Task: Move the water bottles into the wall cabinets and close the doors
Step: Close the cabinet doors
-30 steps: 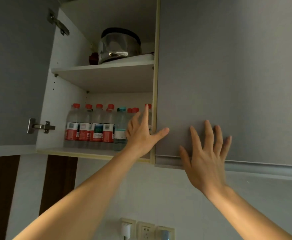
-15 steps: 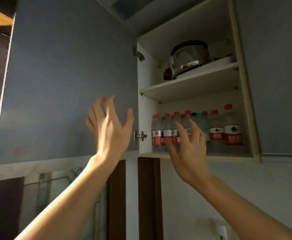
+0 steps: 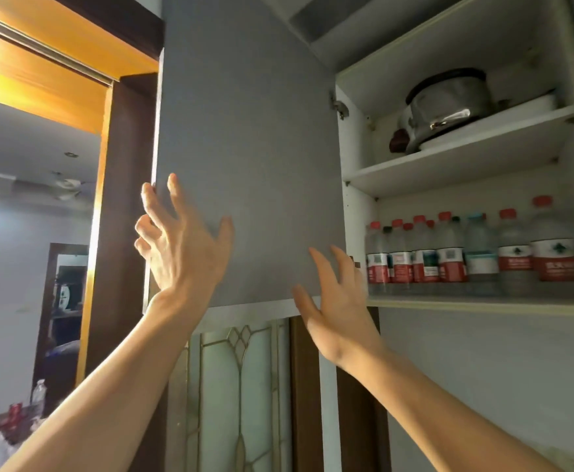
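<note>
Clear plastic water bottles (image 3: 449, 253) with red caps and red-and-white labels, one teal-capped, lined up on the lower shelf of the white wall cabinet (image 3: 357, 212), to the right of both hands. Label print too blurred to read. Left hand (image 3: 180, 247) spread, fingers loosely bent, at the free left edge of the open grey cabinet door (image 3: 251, 148), gripping nothing. Right hand (image 3: 336, 298) open at the door's bottom edge, near the hinge side. Steel pot (image 3: 445, 107) on the upper shelf.

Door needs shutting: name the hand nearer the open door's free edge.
Left. The left hand reaches the open door at its free edge; the right hand is by the hinge-side lower corner.
</note>
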Demonstrator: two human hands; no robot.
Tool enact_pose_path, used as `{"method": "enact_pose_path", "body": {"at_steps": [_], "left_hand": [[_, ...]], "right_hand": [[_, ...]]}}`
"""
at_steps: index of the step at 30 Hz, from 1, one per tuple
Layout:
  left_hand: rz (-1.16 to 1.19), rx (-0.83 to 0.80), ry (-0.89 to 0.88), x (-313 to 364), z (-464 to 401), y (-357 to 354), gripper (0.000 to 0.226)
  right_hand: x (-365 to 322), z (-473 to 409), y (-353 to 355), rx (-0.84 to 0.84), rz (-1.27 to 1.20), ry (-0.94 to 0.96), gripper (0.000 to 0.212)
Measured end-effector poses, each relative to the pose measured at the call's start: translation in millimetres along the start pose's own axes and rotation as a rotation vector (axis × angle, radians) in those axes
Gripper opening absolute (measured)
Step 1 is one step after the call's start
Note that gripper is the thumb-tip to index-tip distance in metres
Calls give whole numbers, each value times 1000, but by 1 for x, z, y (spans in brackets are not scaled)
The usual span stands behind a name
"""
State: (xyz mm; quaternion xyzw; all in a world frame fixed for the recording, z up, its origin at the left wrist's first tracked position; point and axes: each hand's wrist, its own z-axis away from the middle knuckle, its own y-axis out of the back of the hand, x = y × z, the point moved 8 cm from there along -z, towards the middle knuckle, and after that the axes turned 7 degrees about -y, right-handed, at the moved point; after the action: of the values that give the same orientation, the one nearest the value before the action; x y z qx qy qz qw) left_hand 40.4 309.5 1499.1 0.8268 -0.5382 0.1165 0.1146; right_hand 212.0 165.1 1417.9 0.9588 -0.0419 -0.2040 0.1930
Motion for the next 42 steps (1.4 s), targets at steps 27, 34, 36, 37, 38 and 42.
{"method": "enact_pose_path", "body": {"at_steps": [27, 34, 36, 37, 38, 42], "left_hand": [[1232, -476, -356, 281, 129, -136, 61], [1089, -384, -303, 340, 148, -179, 72], [1047, -367, -281, 353, 150, -190, 73], [1021, -358, -279, 359, 151, -196, 72], [995, -348, -279, 365, 153, -202, 70], [912, -275, -283, 385, 158, -221, 66]], "right_hand": [[27, 40, 264, 489, 298, -71, 62], [117, 22, 302, 411, 535, -223, 65], [135, 15, 310, 407, 592, -232, 64], [143, 12, 314, 409, 622, -234, 64], [152, 9, 318, 418, 652, -234, 63], [183, 2, 329, 509, 738, -218, 61]]}}
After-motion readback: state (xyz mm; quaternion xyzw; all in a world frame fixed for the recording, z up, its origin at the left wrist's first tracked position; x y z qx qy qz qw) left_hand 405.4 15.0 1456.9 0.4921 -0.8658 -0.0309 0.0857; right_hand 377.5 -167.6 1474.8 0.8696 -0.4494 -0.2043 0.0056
